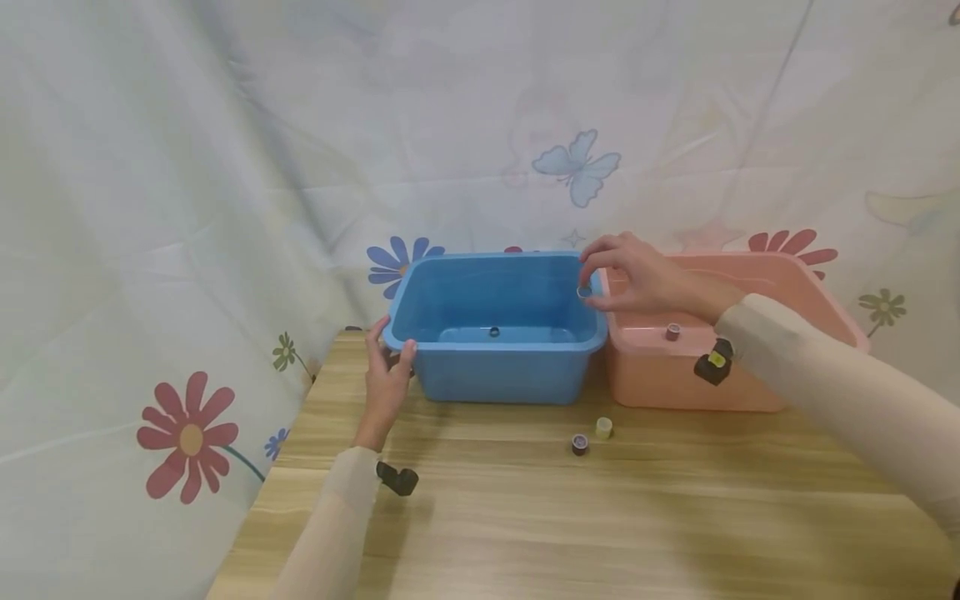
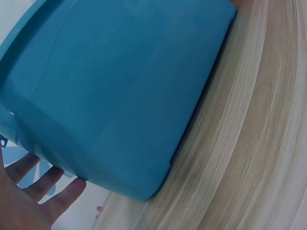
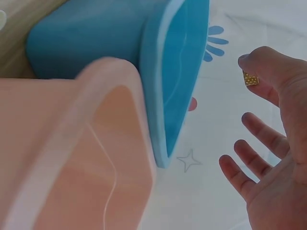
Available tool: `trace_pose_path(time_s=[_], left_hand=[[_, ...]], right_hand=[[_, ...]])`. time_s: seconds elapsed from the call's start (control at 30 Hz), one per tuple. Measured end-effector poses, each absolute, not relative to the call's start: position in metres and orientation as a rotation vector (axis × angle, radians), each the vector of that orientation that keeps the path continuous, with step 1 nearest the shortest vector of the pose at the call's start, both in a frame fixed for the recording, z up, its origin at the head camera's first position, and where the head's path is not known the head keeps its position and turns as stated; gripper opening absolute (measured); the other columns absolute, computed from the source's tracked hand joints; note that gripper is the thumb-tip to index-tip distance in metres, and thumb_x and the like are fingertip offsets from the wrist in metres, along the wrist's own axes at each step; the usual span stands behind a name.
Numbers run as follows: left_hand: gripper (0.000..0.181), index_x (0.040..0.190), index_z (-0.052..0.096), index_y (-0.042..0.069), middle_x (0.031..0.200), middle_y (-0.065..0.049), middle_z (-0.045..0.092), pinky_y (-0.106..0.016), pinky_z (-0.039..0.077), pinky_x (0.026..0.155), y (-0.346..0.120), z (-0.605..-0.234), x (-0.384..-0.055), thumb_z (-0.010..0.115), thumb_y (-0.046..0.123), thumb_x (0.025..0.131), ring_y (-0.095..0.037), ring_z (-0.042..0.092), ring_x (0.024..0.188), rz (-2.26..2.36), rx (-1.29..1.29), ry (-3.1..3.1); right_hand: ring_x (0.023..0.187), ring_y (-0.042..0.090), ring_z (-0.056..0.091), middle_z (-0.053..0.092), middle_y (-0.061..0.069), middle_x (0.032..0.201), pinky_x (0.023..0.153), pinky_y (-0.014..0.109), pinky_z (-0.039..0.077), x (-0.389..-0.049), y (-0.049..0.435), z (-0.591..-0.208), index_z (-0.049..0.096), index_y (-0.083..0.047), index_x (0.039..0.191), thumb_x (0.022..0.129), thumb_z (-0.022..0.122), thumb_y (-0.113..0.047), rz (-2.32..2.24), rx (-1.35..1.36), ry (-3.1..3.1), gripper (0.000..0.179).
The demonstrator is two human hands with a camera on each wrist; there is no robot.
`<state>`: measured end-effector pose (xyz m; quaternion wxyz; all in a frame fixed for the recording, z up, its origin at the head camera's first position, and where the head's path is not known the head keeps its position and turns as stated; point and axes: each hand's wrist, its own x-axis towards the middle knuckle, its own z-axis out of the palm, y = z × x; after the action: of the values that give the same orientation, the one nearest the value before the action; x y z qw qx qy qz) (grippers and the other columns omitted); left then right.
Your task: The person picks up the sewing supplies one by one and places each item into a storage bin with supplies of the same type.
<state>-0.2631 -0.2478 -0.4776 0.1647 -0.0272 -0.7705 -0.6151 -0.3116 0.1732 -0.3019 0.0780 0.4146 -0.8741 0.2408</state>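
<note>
My left hand (image 1: 386, 387) holds the left front corner of a blue plastic tub (image 1: 502, 375), thumb at the front and fingers along the outer side. In the left wrist view, those fingers (image 2: 67, 196) touch the tub's wall. Above the blue tub's right rim, my right hand (image 1: 630, 271) pinches a tiny piece with a gold dotted side (image 3: 251, 79) between thumb and forefinger; the other fingers are spread. A small dark round piece (image 1: 494, 332) lies inside the blue tub. Its neighbour, a pink tub (image 1: 697, 383), has a small maroon cylinder (image 1: 673, 332) in it.
On the wooden table (image 1: 487, 517), in front of the tubs, are a small maroon cylinder (image 1: 580, 444) and a pale yellow one (image 1: 604, 427). The tubs stand side by side, rims touching. A patterned curtain (image 1: 450, 125) hangs behind and to the left.
</note>
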Motion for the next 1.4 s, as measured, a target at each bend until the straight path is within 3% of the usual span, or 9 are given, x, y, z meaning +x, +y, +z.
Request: trace_pose_path(time_s=[0.77,1.4], left_hand=[[0.063,0.155,0.026,0.042,0.153,-0.021,0.047,-0.067,0.051,0.095,-0.246,-0.476,-0.262,0.059,0.047,0.103,-0.04,0.057,0.125,-1.706,-0.073,-2.184],[0.061,0.154,0.028,0.041,0.15,-0.022,0.05,-0.066,0.053,0.091,-0.246,-0.481,-0.261,0.06,0.046,0.103,-0.039,0.059,0.123,-1.709,-0.094,-2.164]], right_hand=[[0.124,0.03,0.052,0.062,0.01,0.133,0.1,0.057,0.051,-0.367,0.134,-0.294,0.074,-0.016,0.109,0.088,0.08,-0.024,0.776,1.19,-2.731,0.024],[0.122,0.031,0.054,0.067,0.011,0.126,0.106,0.053,0.041,-0.395,0.08,-0.305,0.075,-0.011,0.107,0.09,0.079,-0.02,0.694,1.288,-2.696,0.019]])
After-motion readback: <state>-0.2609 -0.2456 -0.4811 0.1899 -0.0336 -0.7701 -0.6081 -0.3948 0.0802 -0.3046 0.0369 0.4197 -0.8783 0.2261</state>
